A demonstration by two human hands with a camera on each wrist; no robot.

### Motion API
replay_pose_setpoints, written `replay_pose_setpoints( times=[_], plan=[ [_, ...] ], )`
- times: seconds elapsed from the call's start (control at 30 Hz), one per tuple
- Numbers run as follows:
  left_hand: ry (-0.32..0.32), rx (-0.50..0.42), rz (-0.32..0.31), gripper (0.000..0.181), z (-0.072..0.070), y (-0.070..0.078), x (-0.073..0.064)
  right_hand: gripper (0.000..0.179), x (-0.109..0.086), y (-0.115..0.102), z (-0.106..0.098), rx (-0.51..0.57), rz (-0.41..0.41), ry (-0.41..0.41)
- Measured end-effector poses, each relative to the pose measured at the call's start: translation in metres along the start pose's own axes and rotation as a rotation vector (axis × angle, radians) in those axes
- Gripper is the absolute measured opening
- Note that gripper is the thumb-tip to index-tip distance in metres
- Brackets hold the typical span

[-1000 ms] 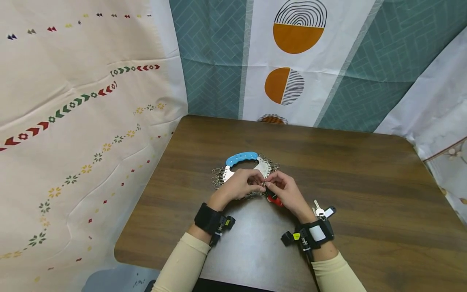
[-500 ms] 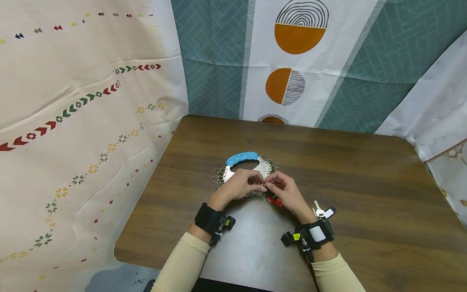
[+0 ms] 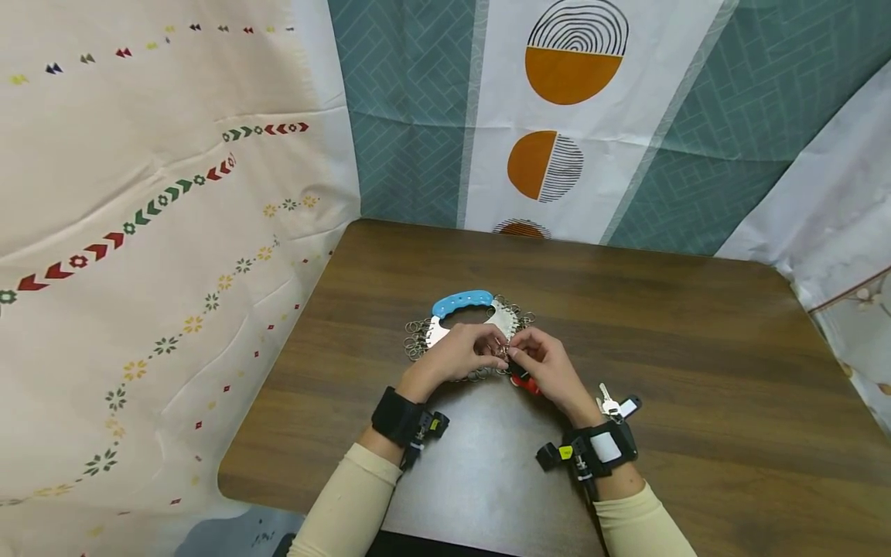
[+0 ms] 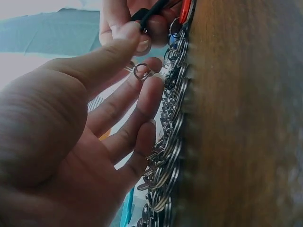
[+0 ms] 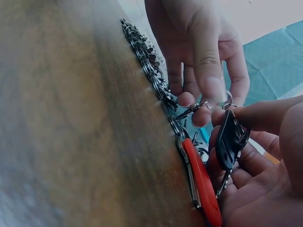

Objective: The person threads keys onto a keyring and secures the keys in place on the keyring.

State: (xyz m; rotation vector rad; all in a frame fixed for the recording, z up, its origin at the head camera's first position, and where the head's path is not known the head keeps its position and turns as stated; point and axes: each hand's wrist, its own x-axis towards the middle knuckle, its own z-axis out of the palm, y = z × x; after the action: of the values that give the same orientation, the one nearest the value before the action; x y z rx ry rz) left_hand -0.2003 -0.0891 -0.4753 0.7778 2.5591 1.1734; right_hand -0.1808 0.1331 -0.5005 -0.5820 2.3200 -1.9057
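Note:
A white plate with a blue handle (image 3: 462,300) lies on the table, fringed with several metal clasps and split rings (image 4: 168,175). At its near right edge both hands meet. My left hand (image 3: 462,348) pinches a small split ring (image 5: 228,99) near the thumb and index fingertips, beside a metal clasp (image 5: 201,105). My right hand (image 3: 546,363) grips a black-headed key (image 5: 229,139), its serrated blade pointing down toward the palm in the right wrist view. A red-and-metal item (image 5: 201,182) hangs by the rings just below the right hand.
A silver key bunch (image 3: 608,402) with a black-and-white tag (image 3: 629,405) lies on the wooden table (image 3: 696,348) beside the right wrist. Patterned cloths (image 3: 411,116) hang behind the table and along its left side.
The fingertips have shifted very slightly around the ring, which shows a little more between the hands. The head view has turned slightly left; the plate and keys stay put.

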Motion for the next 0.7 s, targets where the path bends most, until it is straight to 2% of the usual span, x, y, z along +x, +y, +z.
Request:
replay_pose_setpoints(
  times=[0.43,0.7],
  plan=[
    [-0.002,0.024,0.019,0.018,-0.0014,0.0016,-0.0002,0.008,-0.0008,-0.0038,-0.0009,-0.017,0.034,-0.006],
    [0.001,0.029,0.021,0.015,-0.0023,0.0031,-0.0014,0.008,-0.0012,-0.0048,-0.0015,-0.032,0.015,-0.021]
  ],
)
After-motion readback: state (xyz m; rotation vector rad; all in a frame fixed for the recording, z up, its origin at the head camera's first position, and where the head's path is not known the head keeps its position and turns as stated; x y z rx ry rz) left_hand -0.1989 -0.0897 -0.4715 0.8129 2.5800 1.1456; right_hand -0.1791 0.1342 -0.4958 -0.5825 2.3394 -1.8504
